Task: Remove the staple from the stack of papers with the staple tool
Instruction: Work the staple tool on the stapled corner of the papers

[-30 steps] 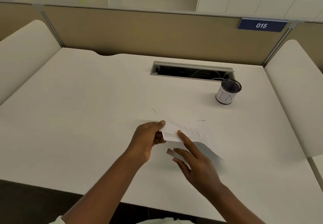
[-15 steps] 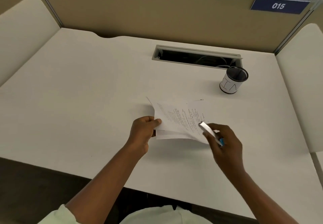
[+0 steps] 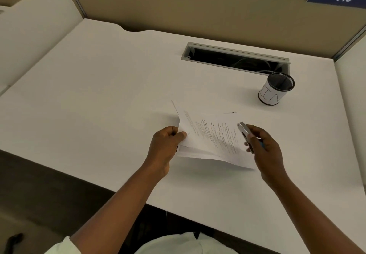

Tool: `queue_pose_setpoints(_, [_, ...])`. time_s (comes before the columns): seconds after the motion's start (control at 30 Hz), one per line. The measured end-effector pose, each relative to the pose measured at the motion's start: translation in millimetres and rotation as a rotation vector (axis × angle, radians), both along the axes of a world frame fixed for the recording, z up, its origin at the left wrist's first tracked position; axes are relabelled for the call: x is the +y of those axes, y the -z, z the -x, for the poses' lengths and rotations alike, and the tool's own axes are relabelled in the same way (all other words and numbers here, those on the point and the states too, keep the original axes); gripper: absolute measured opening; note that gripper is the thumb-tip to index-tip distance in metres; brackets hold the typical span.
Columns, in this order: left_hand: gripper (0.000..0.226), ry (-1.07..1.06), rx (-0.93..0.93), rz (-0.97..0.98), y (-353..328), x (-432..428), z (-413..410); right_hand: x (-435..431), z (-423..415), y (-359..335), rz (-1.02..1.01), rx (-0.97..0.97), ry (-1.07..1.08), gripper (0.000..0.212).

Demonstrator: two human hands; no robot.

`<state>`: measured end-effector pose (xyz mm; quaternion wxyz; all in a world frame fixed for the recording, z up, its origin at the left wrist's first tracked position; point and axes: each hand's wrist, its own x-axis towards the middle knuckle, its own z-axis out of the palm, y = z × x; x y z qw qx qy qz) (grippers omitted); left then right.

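A person's left hand (image 3: pixel 165 144) pinches the stapled stack of papers (image 3: pixel 212 141) by its near-left corner, lifting it off the white bench (image 3: pixel 99 95), likely to expose the staple (too small to see). The right hand (image 3: pixel 263 146) is closed on the metal staple tool (image 3: pixel 245 135) beside the sheets. A mesh pen cup (image 3: pixel 276 88) appears empty.

papers: thin white stack of printed paper sheets (image 3: pixel 210 141), held tilted above the white counter (image 3: pixel 99 95), left edge pinched, top sheet curling up at its left corner, lines of small print facing up | tool: slim silver metal staple tool (image 3: pixel 245 135), held at the stack's right edge, angled, tip pointing up-left
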<state>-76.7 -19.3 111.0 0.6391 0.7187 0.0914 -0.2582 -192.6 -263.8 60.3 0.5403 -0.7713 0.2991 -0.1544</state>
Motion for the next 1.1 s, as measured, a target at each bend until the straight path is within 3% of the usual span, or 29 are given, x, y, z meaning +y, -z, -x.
queue_pose_setpoints(0.1, [0.012, 0.019, -0.040, 0.027, -8.8, -3.8, 8.0, 36.6, 0.9, -25.7, -0.016, -0.063, -0.190, 0.025])
queue_pose_setpoints(0.27, [0.011, 0.008, -0.148, 0.052, -25.4, -10.8, 20.9, 65.7, 2.1, -50.2, 0.176, -0.164, -0.339, 0.026])
queue_pose_setpoints(0.8, [0.010, 0.015, -0.294, 0.038, -47.0, -29.5, 41.5, 60.2, 8.4, -63.2, 0.247, -0.278, -0.351, 0.025])
queue_pose_setpoints(1.1, [0.016, -0.022, -0.229, 0.084, -48.6, -37.2, 50.0, 59.0, 8.9, -62.2, 0.169, -0.297, -0.345, 0.025])
